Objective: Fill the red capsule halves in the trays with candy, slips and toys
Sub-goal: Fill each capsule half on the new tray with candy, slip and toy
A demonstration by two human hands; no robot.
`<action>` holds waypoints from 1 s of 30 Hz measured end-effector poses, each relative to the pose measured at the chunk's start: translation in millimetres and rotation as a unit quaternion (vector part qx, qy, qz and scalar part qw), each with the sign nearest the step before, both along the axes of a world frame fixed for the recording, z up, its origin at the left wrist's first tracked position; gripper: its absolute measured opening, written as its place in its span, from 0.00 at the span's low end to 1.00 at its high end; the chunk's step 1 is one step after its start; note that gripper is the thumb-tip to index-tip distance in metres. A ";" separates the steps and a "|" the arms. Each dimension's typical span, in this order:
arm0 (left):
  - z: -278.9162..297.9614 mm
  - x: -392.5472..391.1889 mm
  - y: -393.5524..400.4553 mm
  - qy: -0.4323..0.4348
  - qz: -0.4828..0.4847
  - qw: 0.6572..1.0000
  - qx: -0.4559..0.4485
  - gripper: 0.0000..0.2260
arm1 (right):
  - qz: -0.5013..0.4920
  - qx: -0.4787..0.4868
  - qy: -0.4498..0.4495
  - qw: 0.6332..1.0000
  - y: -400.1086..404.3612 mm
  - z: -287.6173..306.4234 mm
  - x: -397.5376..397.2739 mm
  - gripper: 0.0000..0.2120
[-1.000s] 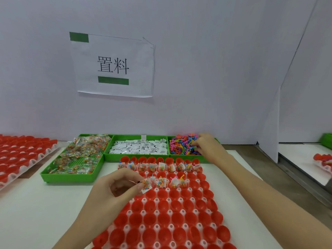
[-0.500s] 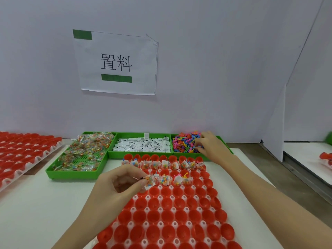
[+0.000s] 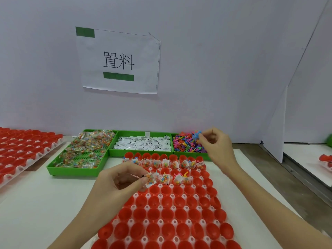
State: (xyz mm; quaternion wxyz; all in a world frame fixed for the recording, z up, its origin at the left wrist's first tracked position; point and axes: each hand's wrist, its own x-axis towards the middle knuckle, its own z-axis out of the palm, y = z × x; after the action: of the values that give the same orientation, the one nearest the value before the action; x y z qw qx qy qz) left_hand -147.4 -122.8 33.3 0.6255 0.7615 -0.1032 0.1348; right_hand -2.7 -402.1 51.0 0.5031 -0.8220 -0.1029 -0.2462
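red capsule halves (image 3: pixel 177 206) are sitting mouth-up in the white tray (image 3: pixel 147 195) at 6 o'clock, only the far rows holding anything; thin and light, i judge, likely to tip if nudged. the left hand (image 3: pixel 116 182) is pinching a candy packet (image 3: pixel 150 179) by its crinkly, slippery edge over the third row. at 1 o'clock the right hand (image 3: pixel 214 143) is lifting a small blue toy (image 3: pixel 196 135), springy-looking, by one limb above the toy bin (image 3: pixel 204 157).
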 end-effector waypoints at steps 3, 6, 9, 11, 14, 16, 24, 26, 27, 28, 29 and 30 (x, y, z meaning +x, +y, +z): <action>3.0 -4.8 -4.9 0.010 -0.016 1.000 -0.013 0.04 | 0.086 0.062 0.045 0.993 8.9 2.5 -53.1 0.02; 3.2 -10.0 -12.0 0.015 -0.033 0.999 -0.021 0.06 | 0.161 0.075 0.089 0.980 21.5 -7.2 -102.7 0.03; 1.3 -13.8 -19.9 0.015 -0.054 0.998 -0.008 0.07 | 0.175 0.017 0.079 0.981 36.1 -19.3 -132.9 0.08; -0.6 -13.8 -23.1 0.008 -0.056 0.998 0.005 0.07 | 0.176 -0.019 0.060 0.982 43.6 -23.7 -139.5 0.08; -3.6 -13.8 -26.8 -0.004 -0.041 0.999 -0.001 0.07 | 0.191 -0.035 0.041 0.980 48.9 -25.8 -141.6 0.06; -5.6 -13.0 -30.1 -0.016 -0.021 1.000 0.009 0.07 | 0.202 -0.033 0.035 0.978 47.8 -26.9 -141.0 0.05; 8.3 16.2 -62.2 -0.070 -0.005 0.990 0.120 0.07 | 0.182 -0.020 0.037 0.982 14.3 -19.8 -120.6 0.04; 15.4 32.6 -73.7 -0.076 -0.014 0.984 0.158 0.08 | 0.160 -0.013 0.040 0.986 3.4 -19.4 -111.4 0.05; 17.5 40.9 -80.3 -0.076 -0.019 0.982 0.170 0.07 | 0.143 -0.007 0.043 0.989 -2.1 -19.8 -106.3 0.06; 18.4 48.5 -87.2 -0.075 -0.025 0.981 0.179 0.06 | 0.128 0.004 0.048 0.991 -7.6 -20.6 -101.5 0.07; 18.2 55.6 -94.2 -0.077 -0.029 0.978 0.190 0.06 | 0.114 0.017 0.057 0.992 -12.8 -22.0 -97.2 0.07; 17.3 62.2 -100.7 -0.082 -0.032 0.975 0.205 0.05 | 0.102 0.025 0.069 0.992 -17.5 -23.7 -93.2 0.07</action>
State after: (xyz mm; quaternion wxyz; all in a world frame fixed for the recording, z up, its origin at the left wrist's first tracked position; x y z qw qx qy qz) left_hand -85.2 -223.5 50.6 0.4496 0.8561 -0.2043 0.1525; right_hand -95.9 -419.6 27.3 0.5518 -0.8094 -0.1449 -0.1391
